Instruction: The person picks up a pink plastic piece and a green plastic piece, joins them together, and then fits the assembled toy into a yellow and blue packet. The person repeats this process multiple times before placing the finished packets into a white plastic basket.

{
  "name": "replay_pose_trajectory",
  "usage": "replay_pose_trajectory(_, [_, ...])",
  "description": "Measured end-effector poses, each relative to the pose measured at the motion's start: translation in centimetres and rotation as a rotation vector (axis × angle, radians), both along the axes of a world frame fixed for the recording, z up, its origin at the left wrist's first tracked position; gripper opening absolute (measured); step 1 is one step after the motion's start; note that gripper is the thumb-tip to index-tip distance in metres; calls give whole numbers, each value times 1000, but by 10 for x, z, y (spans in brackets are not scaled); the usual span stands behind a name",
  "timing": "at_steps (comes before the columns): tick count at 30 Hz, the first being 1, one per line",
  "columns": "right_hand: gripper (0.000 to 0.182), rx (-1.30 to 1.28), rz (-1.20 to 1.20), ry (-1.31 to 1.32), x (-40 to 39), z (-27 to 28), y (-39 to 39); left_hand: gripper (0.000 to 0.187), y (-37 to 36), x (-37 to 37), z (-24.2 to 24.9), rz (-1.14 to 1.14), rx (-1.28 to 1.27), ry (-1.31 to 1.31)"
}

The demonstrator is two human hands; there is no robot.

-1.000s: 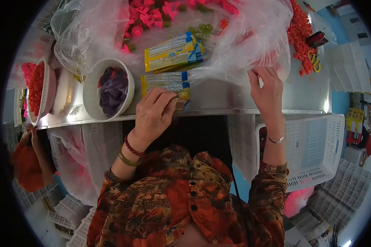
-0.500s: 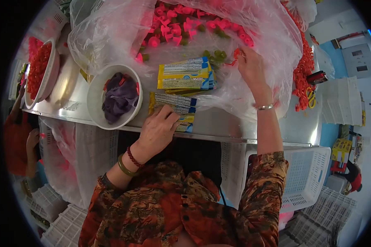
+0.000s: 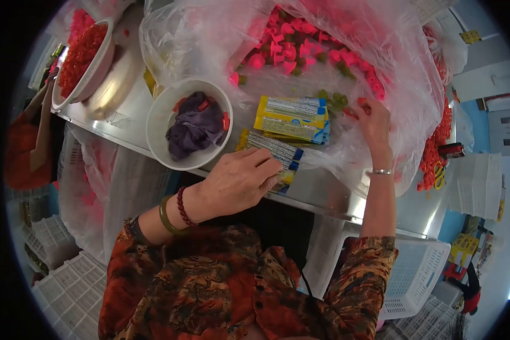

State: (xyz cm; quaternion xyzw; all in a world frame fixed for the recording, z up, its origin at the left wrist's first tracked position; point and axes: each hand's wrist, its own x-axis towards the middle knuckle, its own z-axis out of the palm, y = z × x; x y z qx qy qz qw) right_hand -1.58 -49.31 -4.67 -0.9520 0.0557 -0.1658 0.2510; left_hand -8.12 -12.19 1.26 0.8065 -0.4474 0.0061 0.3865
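Observation:
My left hand (image 3: 241, 177) bends its fingers over printed yellow-and-blue packets (image 3: 275, 148) near the table's front edge, with thumb and fingers closed at their end. Behind them lies a stack of similar packets (image 3: 292, 118). To the right, my right hand (image 3: 375, 126) pinches a small red plastic piece (image 3: 361, 101) above the clear plastic bag. Green pieces (image 3: 338, 101) lie just left of those fingertips. Farther back, many bright pink pieces (image 3: 289, 51) are heaped inside the bag (image 3: 399, 62).
A white bowl (image 3: 156, 133) at my left holds a purple cloth and red bits. Beyond it stands a basin (image 3: 99, 71) full of red pieces. Yellow scissors (image 3: 439, 175) lie by red pieces at right. A white crate (image 3: 419, 272) sits below the table. Another person's arm (image 3: 39, 130) shows far left.
The camera view has turned, shifting the table's contents right and tilting its edge. My left hand has slid toward the packets' right end. The right hand still pinches the red piece.

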Motion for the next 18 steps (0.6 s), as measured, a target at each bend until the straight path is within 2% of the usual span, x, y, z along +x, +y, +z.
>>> replay_pose_trajectory(5, [16,30,-27,-107,-8,18,18,13,14,50,43,3,-46,-9])
replay_pose_trajectory(7, [14,69,-20,-154,-13,25,34,10,9,88,43,-6,-53,3])
replay_pose_trajectory(9, [12,81,11,-204,-18,31,48,17,-2,132,27,-20,-93,122])
replay_pose_trajectory(11, [10,166,18,-213,-27,43,67,23,-17,172,24,51,43,362])
replay_pose_trajectory(14, [7,181,9,-213,-47,59,83,29,-28,217,13,276,96,328])
replay_pose_trajectory(18, [5,226,-16,-250,-71,59,80,43,-20,264,13,420,219,69])
